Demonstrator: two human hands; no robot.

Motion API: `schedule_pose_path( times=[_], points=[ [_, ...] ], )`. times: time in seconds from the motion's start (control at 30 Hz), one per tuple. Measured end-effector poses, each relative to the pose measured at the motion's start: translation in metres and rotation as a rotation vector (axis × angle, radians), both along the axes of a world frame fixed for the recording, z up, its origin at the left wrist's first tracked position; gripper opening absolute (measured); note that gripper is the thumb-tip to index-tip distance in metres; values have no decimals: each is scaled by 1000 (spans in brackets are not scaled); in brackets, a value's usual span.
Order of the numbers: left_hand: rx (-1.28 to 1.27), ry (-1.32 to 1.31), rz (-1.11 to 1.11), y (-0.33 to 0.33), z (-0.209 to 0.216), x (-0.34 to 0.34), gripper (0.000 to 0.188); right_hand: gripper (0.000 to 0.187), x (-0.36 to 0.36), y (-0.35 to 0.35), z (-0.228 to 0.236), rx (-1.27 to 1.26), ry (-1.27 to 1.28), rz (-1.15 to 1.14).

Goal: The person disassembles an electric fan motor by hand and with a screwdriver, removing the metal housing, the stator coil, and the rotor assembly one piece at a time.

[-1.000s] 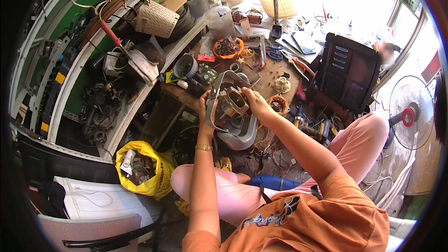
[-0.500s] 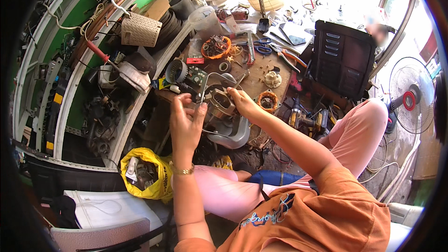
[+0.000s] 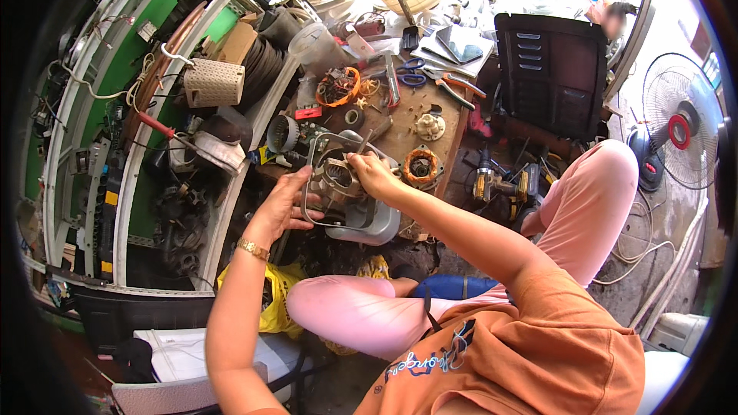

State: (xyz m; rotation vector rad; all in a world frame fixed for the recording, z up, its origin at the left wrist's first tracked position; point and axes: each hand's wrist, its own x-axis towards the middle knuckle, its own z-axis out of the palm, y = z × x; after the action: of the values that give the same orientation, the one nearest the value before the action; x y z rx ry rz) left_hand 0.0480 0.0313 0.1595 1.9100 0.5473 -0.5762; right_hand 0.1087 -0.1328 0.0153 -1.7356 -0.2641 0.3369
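Note:
My left hand (image 3: 287,201) grips the left side of a grey metal motor housing (image 3: 347,196) with a wire-like rim, held up in front of a low wooden bench (image 3: 407,127). My right hand (image 3: 371,171) pinches a thin rod-like tool (image 3: 361,144) at the top of the housing's inner part. A gold bracelet (image 3: 252,248) sits on my left wrist. I sit with pink trousers (image 3: 584,200) and an orange shirt.
On the bench lie a copper-wound stator (image 3: 421,166), an orange-ringed coil (image 3: 338,86), pliers and scissors (image 3: 438,77). A yellow bag (image 3: 270,292) lies below left, a cordless drill (image 3: 500,180) to the right, a black crate (image 3: 553,69) and a floor fan (image 3: 680,131) beyond.
The view has shifted and both hands have drawn the housing closer. My left hand moved from its upper edge down to its left side; my right hand stays on top.

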Motion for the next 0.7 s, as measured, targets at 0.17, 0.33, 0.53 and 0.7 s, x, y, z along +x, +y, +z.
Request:
schedule_pose_path(
  times=[0.17, 0.33, 0.53, 0.7],
  points=[
    [146, 159, -11, -20, -8, 12, 85, 52, -2, -3, 0, -14, 30, 9],
    [-92, 202, 60, -11, -18, 12, 74, 51, -5, -3, -2, -22, -32, 70],
    [-129, 130, 122, -25, -19, 7, 61, 42, -3, -22, -7, 64, -303, 220],
    [-138, 90, 65, -24, -14, 16, 54, 53, -5, -30, 0, -13, -190, 281]
  ],
)
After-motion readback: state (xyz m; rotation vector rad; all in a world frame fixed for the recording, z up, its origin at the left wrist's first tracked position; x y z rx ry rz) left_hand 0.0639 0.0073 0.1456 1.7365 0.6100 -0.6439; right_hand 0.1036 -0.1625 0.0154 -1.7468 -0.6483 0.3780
